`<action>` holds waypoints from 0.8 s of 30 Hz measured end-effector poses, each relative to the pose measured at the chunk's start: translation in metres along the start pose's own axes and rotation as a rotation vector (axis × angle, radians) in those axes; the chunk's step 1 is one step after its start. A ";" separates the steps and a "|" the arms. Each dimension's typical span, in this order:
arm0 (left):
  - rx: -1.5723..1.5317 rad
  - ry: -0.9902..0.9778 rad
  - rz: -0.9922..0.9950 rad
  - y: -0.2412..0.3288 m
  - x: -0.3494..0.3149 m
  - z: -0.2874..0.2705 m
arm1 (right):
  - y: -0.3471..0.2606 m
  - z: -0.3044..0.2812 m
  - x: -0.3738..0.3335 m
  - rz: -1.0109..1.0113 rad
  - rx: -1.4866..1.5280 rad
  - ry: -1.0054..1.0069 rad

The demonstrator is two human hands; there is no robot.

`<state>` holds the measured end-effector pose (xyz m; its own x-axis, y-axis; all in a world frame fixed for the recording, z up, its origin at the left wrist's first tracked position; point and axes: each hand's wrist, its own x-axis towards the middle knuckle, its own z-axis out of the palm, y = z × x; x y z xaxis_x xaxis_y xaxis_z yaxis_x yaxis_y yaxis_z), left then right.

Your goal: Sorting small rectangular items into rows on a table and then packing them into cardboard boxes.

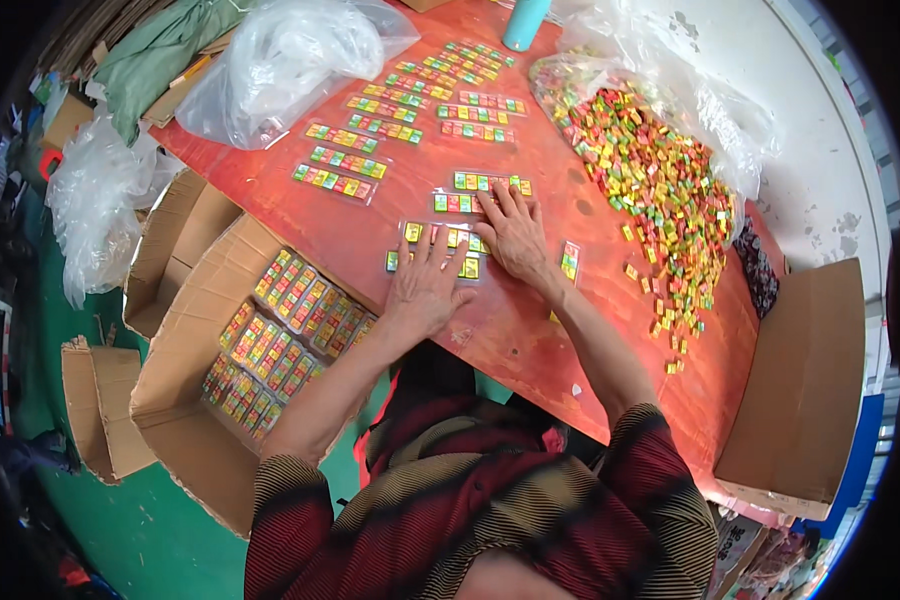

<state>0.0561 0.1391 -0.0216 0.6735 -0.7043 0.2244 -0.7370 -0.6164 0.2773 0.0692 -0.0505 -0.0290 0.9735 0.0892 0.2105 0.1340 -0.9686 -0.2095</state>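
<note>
My left hand [425,292] lies palm down with fingers spread over a clear plastic tray [469,267] filled with small red, yellow and green blocks. Just above its fingertips another filled row [457,239] shows. My right hand [515,237] reaches farther out, fingers stretched, its tips touching a filled tray [454,203]; one more row [475,181] lies right behind that. Neither hand is closed around anything. To the right of my right wrist sits a short piece of tray with blocks [570,262].
Several filled trays [340,182] cover the red table's far half. A heap of loose blocks [645,175] spills from a clear bag at right. At lower left stands a cardboard box [195,400] of packed trays. A turquoise bottle [525,25] and plastic bags [295,60] are at the back.
</note>
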 end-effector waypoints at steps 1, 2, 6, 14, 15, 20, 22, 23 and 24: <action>-0.013 -0.026 -0.008 0.010 -0.005 0.001 | 0.002 -0.003 -0.011 0.013 -0.004 -0.006; -0.017 -0.038 0.000 0.019 -0.008 0.001 | 0.002 -0.008 -0.020 0.028 -0.001 -0.010; -0.026 -0.044 -0.002 0.054 -0.018 0.008 | 0.009 -0.023 -0.050 -0.006 -0.019 -0.004; -0.068 0.094 -0.006 0.084 -0.028 0.013 | 0.016 -0.066 -0.108 0.312 -0.036 0.288; -0.066 0.091 -0.001 0.085 -0.027 0.011 | 0.009 -0.075 -0.114 0.498 -0.051 0.184; -0.069 0.212 -0.002 0.090 -0.017 0.012 | 0.007 -0.051 -0.126 0.635 -0.091 0.196; -0.057 0.201 0.014 0.096 -0.019 0.017 | -0.001 -0.056 -0.117 0.694 -0.053 0.182; -0.045 0.188 0.020 0.098 -0.019 0.020 | -0.003 -0.056 -0.113 0.718 -0.025 0.168; -0.041 0.185 0.023 0.098 -0.019 0.023 | -0.005 -0.055 -0.111 0.741 0.001 0.153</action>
<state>-0.0302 0.0840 -0.0198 0.6582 -0.6391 0.3980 -0.7520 -0.5832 0.3071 -0.0493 -0.0685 0.0017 0.7725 -0.6185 0.1442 -0.5452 -0.7623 -0.3489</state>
